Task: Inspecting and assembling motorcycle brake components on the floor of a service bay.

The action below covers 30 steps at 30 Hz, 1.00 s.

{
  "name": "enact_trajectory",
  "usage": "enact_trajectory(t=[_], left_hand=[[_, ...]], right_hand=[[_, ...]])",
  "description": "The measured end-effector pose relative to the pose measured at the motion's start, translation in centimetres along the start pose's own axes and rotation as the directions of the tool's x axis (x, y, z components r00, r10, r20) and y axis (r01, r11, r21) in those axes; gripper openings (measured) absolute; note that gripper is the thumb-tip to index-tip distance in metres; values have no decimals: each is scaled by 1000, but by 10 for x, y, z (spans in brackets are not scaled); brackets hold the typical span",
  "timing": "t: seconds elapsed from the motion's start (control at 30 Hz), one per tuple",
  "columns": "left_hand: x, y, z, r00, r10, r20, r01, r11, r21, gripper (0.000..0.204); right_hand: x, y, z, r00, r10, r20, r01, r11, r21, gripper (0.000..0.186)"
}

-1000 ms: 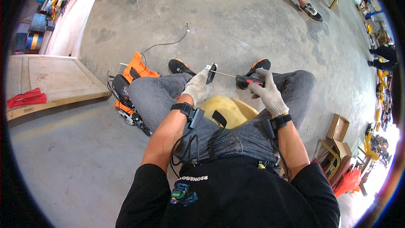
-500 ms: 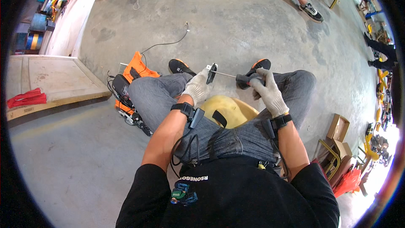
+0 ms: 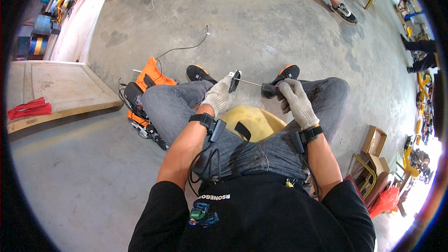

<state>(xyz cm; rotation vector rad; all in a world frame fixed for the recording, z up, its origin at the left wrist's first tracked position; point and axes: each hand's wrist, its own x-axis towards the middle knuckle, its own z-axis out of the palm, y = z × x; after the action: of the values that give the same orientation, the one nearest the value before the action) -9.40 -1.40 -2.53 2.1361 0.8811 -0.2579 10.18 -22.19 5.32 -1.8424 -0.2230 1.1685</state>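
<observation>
My left hand point(image 3: 219, 95), in a whitish knit glove, is closed on a small black part point(image 3: 235, 82) with a light piece at its upper end. What the part belongs to cannot be made out. Across from it, my right hand point(image 3: 297, 101), gloved too, grips the dark handle of a screwdriver point(image 3: 269, 89). The thin metal shaft runs leftward to the black part, and its tip appears to meet it. Both hands are held above a rounded yellow object point(image 3: 254, 120) between my thighs.
An orange and black machine point(image 3: 154, 77) with a cable lies on the floor by my left leg. Farther left, a red cloth point(image 3: 30, 108) rests on a wooden panel point(image 3: 60, 84). Open cardboard boxes point(image 3: 374, 141) are at right. Another person's shoe point(image 3: 344, 14) shows at upper right.
The fingers of my right hand have shifted and curled more closely around the screwdriver handle. My left hand and the black part stay in place. At the far right, a person's dark-clothed legs have moved slightly.
</observation>
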Motion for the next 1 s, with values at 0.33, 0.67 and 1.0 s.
enact_trajectory(t=[0.33, 0.67, 1.0], left_hand=[[-3, 5, -4, 1000, 8, 13, -8, 1000, 6, 59], [-10, 25, -31, 992, -106, 61, 118, 959, -259, 49], [-21, 52, -17, 936, 216, 279, 208, 302, -930, 45]], right_hand=[[4, 10, 1, 993, -103, -54, 95, 985, -143, 61], [5, 6, -5, 991, -111, -80, 130, 949, 288, 38], [28, 43, -5, 894, -313, 322, 296, 950, 102, 39]])
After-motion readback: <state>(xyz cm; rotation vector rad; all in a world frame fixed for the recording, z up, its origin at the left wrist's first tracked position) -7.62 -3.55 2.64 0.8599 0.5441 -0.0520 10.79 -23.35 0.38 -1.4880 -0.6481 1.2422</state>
